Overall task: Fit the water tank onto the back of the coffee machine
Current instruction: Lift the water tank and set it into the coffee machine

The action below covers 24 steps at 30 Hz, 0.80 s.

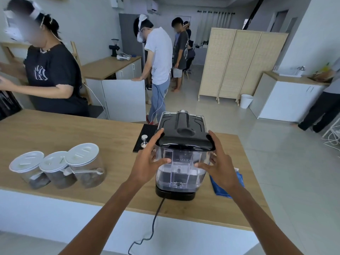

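Observation:
The clear water tank [181, 168] with a black lid and a MAX mark stands upright against the back of the coffee machine [182, 120], over the machine's black base. Some water lies in its lower part. My left hand [150, 159] grips the tank's left side, thumb up on the lid edge. My right hand [219, 162] grips the right side the same way. The machine's top is silver and black with a rail around it, facing away from me.
Three lidded jars [57, 166] with a white scoop stand at the left of the wooden counter [73, 137]. A black mat with a tamper [144, 142] lies left of the machine. A blue cloth [224, 188] lies to the right. The power cord [156, 214] hangs over the front edge. Several people stand beyond.

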Tool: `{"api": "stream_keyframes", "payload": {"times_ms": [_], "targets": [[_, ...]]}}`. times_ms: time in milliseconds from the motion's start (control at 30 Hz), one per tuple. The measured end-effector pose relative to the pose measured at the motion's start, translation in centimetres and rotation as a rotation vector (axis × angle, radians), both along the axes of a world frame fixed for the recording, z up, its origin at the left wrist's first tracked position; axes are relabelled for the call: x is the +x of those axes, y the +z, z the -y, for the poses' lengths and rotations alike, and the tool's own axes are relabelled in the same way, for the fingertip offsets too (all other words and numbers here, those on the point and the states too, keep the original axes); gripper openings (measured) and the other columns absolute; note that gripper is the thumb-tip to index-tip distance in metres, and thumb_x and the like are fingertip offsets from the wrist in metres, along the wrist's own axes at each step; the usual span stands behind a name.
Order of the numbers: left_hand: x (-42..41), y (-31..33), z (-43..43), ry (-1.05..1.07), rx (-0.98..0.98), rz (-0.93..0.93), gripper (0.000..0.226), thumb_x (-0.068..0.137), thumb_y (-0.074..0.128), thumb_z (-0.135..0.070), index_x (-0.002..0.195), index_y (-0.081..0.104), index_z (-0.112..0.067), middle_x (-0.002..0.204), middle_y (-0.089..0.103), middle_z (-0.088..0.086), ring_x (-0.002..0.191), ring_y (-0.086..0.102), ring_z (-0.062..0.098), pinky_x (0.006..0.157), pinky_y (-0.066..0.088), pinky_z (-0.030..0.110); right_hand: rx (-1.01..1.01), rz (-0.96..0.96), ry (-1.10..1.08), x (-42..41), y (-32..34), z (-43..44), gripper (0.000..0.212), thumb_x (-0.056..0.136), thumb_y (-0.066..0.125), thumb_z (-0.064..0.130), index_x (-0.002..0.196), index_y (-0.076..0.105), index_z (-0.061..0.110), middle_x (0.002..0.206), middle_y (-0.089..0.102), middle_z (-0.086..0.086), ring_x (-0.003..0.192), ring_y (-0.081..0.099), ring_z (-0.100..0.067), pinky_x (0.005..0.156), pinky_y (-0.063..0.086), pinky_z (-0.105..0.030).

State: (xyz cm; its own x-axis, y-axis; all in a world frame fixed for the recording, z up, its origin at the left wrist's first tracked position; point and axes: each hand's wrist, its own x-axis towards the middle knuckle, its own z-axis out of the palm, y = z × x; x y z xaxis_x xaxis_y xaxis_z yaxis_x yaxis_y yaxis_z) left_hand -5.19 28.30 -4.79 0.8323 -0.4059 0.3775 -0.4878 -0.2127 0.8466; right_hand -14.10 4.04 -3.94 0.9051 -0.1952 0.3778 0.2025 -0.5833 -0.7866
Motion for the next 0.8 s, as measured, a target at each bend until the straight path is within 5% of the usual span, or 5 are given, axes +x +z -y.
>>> {"api": "stream_keyframes", "payload": {"times_ms": [200, 367, 467, 667, 800], "targets": [[0.7, 0.2, 0.0, -0.041, -0.100, -0.048, 0.100, 0.075, 0.084, -0.012, 0.155, 0.030, -0.036, 0.154, 0.040, -0.021, 0.141, 0.037, 0.001, 0.116, 0.037, 0.039, 0.020, 0.019, -0.035, 0.7, -0.8, -0.4, 0.117, 0.072, 0.086, 0.005, 0.159, 0.012, 0.031, 0.107, 0.050, 0.059, 0.100, 0.066, -0.005, 0.095, 0.051, -0.028], [2.2, -1.3, 0.5, -0.042, -0.092, -0.054, 0.105, 0.077, 0.084, -0.012, 0.155, 0.022, -0.044, 0.119, 0.057, -0.029, 0.097, 0.045, 0.010, 0.098, 0.044, 0.028, 0.035, -0.013, -0.082, 1.1, -1.5, -0.7, 0.113, 0.075, 0.085, 0.009, 0.158, 0.013, 0.033, 0.110, 0.051, 0.056, 0.104, 0.062, 0.005, 0.094, 0.043, -0.012], [2.9, -2.1, 0.6, -0.040, -0.097, -0.063, 0.105, 0.079, 0.082, -0.014, 0.154, 0.016, -0.050, 0.108, 0.039, -0.007, 0.096, 0.037, 0.013, 0.089, 0.039, 0.029, 0.060, -0.038, -0.109, 1.4, -1.9, -1.3, 0.112, 0.077, 0.084, 0.008, 0.158, 0.012, 0.037, 0.114, 0.047, 0.059, 0.108, 0.054, 0.021, 0.095, 0.039, -0.004], [3.0, -2.9, 1.0, -0.052, -0.130, -0.040, 0.100, 0.074, 0.074, -0.061, 0.155, 0.016, -0.049, 0.097, 0.033, -0.014, 0.096, 0.033, 0.015, 0.084, 0.032, 0.034, 0.063, -0.062, -0.151, 1.6, -2.5, -1.6, 0.113, 0.078, 0.083, 0.013, 0.157, 0.007, 0.043, 0.117, 0.040, 0.062, 0.107, 0.050, 0.025, 0.095, 0.037, -0.003], [3.2, -3.4, 1.0, -0.039, -0.109, -0.020, 0.095, 0.079, 0.073, -0.054, 0.155, 0.015, -0.049, 0.100, 0.033, -0.009, 0.094, 0.035, 0.014, 0.083, 0.033, 0.034, 0.047, -0.053, -0.165, 1.7, -2.9, -1.7, 0.112, 0.078, 0.083, 0.016, 0.157, 0.008, 0.042, 0.120, 0.036, 0.063, 0.108, 0.044, 0.030, 0.096, 0.034, 0.001]]}}
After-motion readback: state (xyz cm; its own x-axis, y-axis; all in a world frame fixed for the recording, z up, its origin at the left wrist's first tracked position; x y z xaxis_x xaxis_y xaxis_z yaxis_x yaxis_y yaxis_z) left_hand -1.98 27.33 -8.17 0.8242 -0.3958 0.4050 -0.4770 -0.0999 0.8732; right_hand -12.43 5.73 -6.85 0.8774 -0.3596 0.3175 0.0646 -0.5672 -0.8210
